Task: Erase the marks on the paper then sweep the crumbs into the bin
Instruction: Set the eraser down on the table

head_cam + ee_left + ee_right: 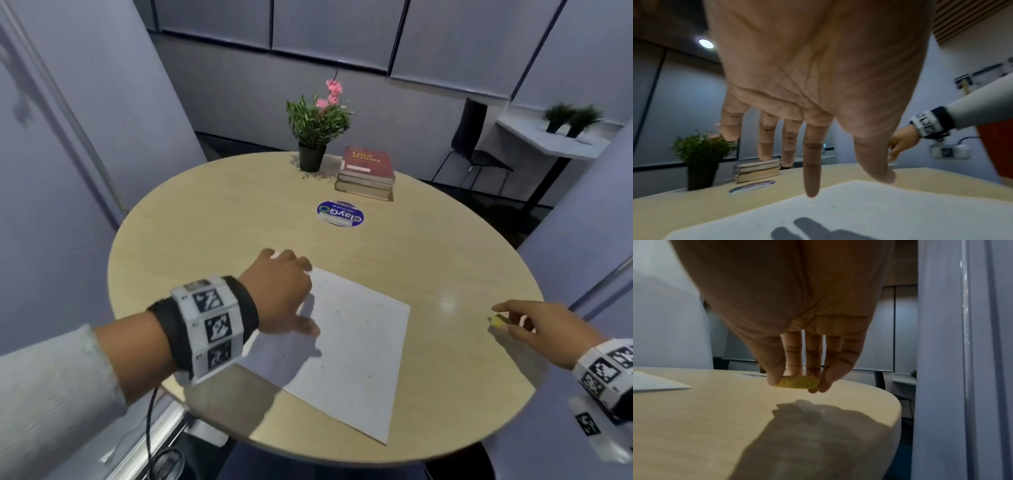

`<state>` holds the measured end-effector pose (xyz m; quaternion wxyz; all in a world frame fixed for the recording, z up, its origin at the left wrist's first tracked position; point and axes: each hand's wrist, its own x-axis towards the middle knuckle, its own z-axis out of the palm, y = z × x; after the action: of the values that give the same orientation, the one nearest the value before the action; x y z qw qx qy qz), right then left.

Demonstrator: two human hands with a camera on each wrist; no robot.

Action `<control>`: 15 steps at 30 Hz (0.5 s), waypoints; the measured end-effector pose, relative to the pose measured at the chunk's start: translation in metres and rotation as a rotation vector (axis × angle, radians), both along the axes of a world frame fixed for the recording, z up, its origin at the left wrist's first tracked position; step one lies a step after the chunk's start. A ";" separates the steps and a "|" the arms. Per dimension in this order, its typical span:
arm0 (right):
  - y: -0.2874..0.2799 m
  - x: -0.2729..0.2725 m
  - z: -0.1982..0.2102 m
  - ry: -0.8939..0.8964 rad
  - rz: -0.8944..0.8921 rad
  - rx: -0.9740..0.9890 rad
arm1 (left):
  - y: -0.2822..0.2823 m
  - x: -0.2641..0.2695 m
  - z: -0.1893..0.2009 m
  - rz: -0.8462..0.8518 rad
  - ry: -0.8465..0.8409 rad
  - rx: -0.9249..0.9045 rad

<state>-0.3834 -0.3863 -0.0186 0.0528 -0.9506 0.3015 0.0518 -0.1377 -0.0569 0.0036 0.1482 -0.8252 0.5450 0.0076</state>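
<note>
A white sheet of paper point(349, 349) lies on the round wooden table point(239, 222), dotted with small dark crumbs. My left hand point(291, 291) hovers over the sheet's far left corner with straight, spread fingers point(812, 178) pointing down at the paper point(879, 211); it holds nothing. My right hand point(513, 322) is near the table's right edge, above the surface. Its thumb and fingertips pinch a small yellow eraser point(798, 382), also seen in the head view as a yellow eraser point(497, 322). No bin is in view.
At the far side of the table stand a potted plant point(313, 137) with pink flowers and a stack of books point(367, 171). A round blue sticker point(339, 214) lies mid-table. Partition walls close in left and right; a black chair point(472, 144) stands beyond.
</note>
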 end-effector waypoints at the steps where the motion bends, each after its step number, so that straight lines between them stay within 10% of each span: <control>1: 0.001 0.001 -0.002 -0.008 -0.004 0.015 | 0.003 -0.012 0.001 -0.018 0.013 -0.001; 15: 0.097 -0.033 0.028 -0.071 0.360 0.107 | 0.026 -0.103 -0.054 -0.240 0.186 -0.424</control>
<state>-0.4165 -0.2895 0.0099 0.1037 -0.9863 0.1212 0.0425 -0.2406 -0.0311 -0.0503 -0.0792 -0.7630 0.6397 -0.0487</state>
